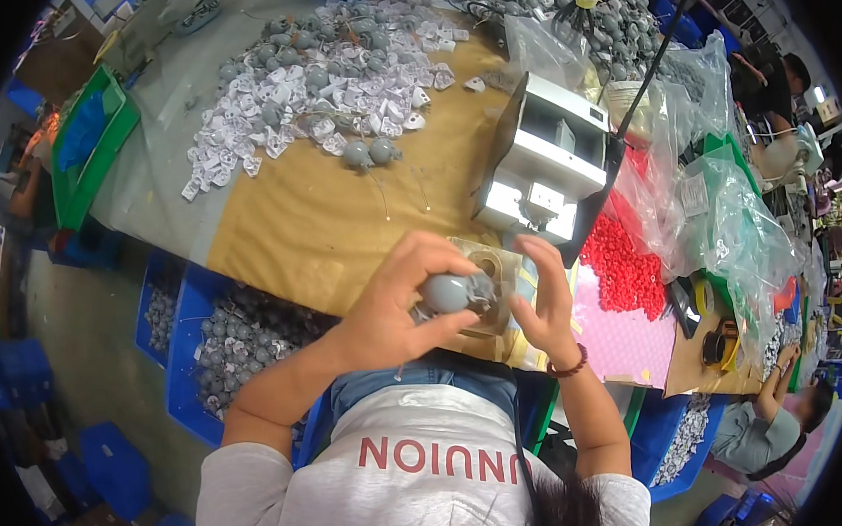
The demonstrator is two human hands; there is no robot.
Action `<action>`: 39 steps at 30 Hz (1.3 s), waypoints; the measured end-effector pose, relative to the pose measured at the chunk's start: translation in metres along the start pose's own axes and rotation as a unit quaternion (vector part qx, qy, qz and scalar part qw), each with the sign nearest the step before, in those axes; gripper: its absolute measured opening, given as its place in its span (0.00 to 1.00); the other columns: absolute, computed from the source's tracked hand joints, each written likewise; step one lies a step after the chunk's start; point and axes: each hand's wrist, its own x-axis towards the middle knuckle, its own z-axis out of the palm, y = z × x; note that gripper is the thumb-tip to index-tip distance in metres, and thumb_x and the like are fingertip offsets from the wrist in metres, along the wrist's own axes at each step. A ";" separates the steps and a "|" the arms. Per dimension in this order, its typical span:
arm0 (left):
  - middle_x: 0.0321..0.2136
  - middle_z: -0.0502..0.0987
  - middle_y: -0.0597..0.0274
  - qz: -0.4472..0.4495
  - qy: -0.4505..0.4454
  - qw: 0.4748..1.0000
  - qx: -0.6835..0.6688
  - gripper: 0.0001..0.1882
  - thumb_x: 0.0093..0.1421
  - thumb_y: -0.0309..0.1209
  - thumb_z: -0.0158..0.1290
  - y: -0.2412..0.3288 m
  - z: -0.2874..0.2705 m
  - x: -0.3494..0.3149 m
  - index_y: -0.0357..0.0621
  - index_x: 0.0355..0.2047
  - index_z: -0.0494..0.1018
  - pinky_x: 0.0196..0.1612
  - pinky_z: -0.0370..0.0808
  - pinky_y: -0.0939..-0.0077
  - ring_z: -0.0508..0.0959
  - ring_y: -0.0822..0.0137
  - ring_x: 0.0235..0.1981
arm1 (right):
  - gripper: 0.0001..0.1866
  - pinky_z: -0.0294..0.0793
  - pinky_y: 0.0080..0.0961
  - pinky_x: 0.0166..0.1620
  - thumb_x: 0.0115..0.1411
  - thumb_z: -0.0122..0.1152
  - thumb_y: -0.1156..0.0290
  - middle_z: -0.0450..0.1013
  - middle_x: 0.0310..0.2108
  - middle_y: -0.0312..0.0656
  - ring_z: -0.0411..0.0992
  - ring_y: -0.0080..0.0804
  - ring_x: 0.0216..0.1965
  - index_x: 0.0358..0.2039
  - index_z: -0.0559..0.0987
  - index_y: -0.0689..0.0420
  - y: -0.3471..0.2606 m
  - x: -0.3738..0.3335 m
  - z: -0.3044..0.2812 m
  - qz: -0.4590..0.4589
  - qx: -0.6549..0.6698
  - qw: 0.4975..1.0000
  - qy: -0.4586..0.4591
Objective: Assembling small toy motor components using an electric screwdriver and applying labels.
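My left hand [394, 298] is closed round a grey ball-shaped plastic part [445, 293], thumb below and fingers above. The ball's right end has smaller pieces that I cannot make out clearly. It is held over a clear, block-like fixture [503, 263] with a round recess, at the table's near edge. My right hand [547, 299] is at the fixture's right side, thumb and fingers apart, with nothing seen between them. Two grey balls [369, 153] with thin wires lie on the brown sheet [312, 217] beyond my hands.
White plastic pieces [231, 144] and more grey balls are heaped at the back. A white machine [554, 149] stands right of the fixture, with small red parts [624, 268] beyond it. Blue bins [184, 364] of grey parts sit below the table edge. Another person [769, 430] works far right.
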 end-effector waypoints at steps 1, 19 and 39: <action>0.48 0.67 0.56 -0.008 0.005 1.000 -0.027 0.26 0.53 0.19 0.64 0.005 0.006 0.002 0.43 0.51 0.68 0.53 0.70 0.72 0.71 0.63 0.51 | 0.24 0.71 0.34 0.55 0.55 0.68 0.77 0.73 0.52 0.49 0.73 0.42 0.53 0.54 0.76 0.61 -0.012 0.007 -0.002 0.011 0.059 0.998 -0.028; 0.43 0.68 0.52 -0.049 0.002 0.985 0.166 0.15 0.53 0.19 0.61 -0.083 0.058 -0.051 0.43 0.39 0.70 0.45 0.73 0.65 0.73 0.54 0.43 | 0.10 0.76 0.36 0.34 0.50 0.64 0.78 0.75 0.28 0.40 0.75 0.43 0.31 0.35 0.84 0.57 0.013 -0.004 0.006 -0.025 -0.277 0.955 -0.104; 0.50 0.70 0.54 0.012 0.006 0.921 0.390 0.21 0.50 0.23 0.59 -0.089 0.056 -0.030 0.45 0.47 0.74 0.54 0.70 0.56 0.70 0.52 0.52 | 0.21 0.70 0.32 0.39 0.54 0.57 0.71 0.69 0.37 0.39 0.71 0.34 0.38 0.49 0.77 0.62 0.010 -0.009 -0.003 -0.132 -0.432 0.847 -0.280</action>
